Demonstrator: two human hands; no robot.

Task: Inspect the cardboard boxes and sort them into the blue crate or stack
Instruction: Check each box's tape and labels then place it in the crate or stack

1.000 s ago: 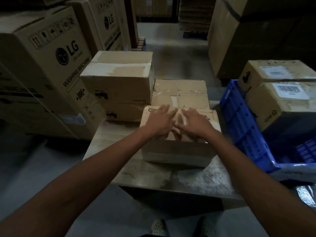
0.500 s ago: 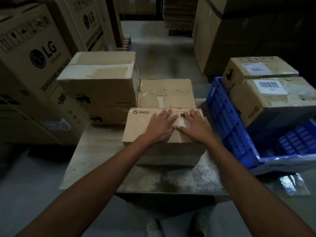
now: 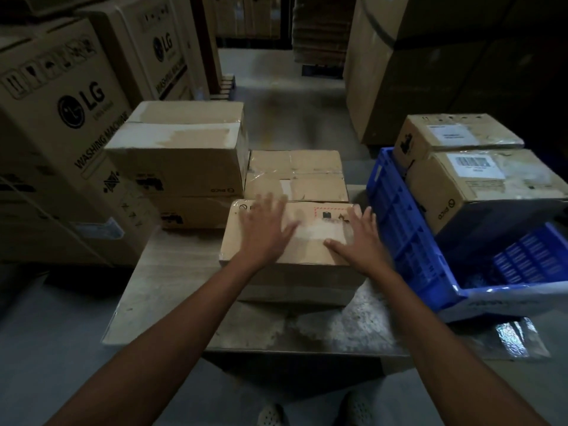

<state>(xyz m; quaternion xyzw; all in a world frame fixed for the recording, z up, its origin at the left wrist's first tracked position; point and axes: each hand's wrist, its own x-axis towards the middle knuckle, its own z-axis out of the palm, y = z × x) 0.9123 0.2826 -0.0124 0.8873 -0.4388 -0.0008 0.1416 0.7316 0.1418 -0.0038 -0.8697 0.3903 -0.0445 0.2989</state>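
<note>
Left hand (image 3: 265,229) and right hand (image 3: 360,238) lie flat (fingers spread) atop the box (image 3: 295,259).

Brown cardboard box (image 3: 307,241) — red dashed marking, black symbols; blue crate (image 3: 408,229) — slotted walls.

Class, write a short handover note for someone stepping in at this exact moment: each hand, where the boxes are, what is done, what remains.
Left hand: open, flat on top of the front box.
Right hand: open, flat on the same box, near its right edge.
The front box sits on the table; another box lies right behind it.
Done: two labelled boxes stand in the blue crate; a stack of two is at the left.
Left: finish checking the front box, send it to crate or stack, then likely the one behind.
</note>
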